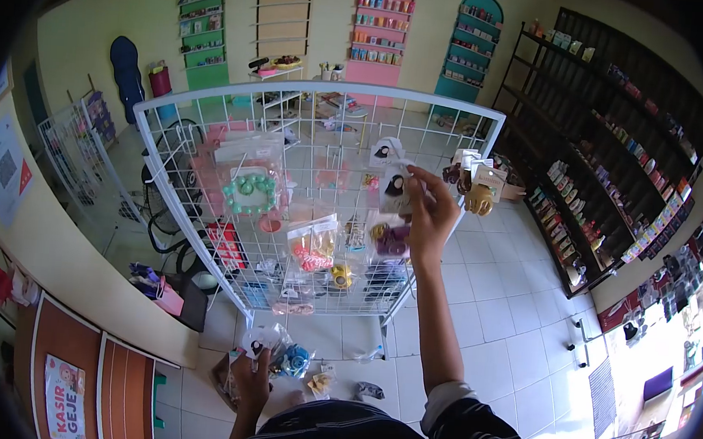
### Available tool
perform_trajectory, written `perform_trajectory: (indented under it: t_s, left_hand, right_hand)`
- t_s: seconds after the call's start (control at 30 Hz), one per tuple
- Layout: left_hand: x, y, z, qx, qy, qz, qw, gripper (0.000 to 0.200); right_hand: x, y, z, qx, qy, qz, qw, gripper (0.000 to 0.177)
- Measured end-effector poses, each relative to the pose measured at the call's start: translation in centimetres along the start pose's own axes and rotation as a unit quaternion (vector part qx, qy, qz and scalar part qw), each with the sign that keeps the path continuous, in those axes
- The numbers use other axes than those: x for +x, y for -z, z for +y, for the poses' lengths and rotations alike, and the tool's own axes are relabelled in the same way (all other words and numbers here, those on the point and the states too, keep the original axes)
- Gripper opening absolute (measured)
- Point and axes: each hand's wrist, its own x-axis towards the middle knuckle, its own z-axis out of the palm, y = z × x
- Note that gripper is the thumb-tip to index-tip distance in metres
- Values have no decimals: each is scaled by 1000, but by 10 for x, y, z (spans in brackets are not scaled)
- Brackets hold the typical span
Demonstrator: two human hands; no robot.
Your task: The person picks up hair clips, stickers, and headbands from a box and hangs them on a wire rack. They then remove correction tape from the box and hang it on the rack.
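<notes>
My right hand (432, 213) is raised at the upper right part of a white wire grid rack (320, 91). Its thumb and fingers pinch a small clear packet (395, 191) with a dark figure printed on its card. A similar header card (387, 151) hangs just above it. Low on the left, my left hand (252, 376) is closed on another clear packet (260, 342) with a printed card. Right beside that hand is a blue bagged hair accessory (293, 361). A purple hair claw (390, 238) hangs below my right hand.
The rack also carries a green beaded packet (250, 194), a red-and-white packet (311, 249) and a brown hair claw (480, 200). Several packets lie low near my body, including a yellowish one (321, 383). A brown counter (66, 338) stands left; dark stocked shelves (585, 146) line the right.
</notes>
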Motion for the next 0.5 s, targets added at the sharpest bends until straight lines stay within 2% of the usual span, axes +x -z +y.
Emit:
perform_trajectory:
  t_s: [0.1,0.17,0.2,0.3,0.33,0.37,0.43,0.5]
  left_hand:
    - [4,-2,-4,-2,-10,15,1000,15]
    - [5,-1,-10,-29,-10,6,1000,15]
    - [6,1,-2,-37,-26,16,999,16]
    - [10,10,18,-45,0,7,999,16]
    - [11,12,20,6,-36,23,999,17]
    - [12,12,23,9,-29,27,999,17]
    - [16,12,28,-51,-9,28,998,17]
    - [18,16,40,-30,-1,37,999,19]
  right_hand:
    - [24,-10,49,5,53,13,998,14]
    - [41,-20,84,26,121,52,991,11]
    - [46,-23,94,28,115,46,992,11]
    - [60,-32,116,1,134,73,988,8]
    - [63,-34,121,29,120,77,989,8]
    - [66,-35,127,55,104,81,990,8]
    - [67,-34,135,65,121,67,988,13]
    - [61,-36,134,-14,159,150,976,22]
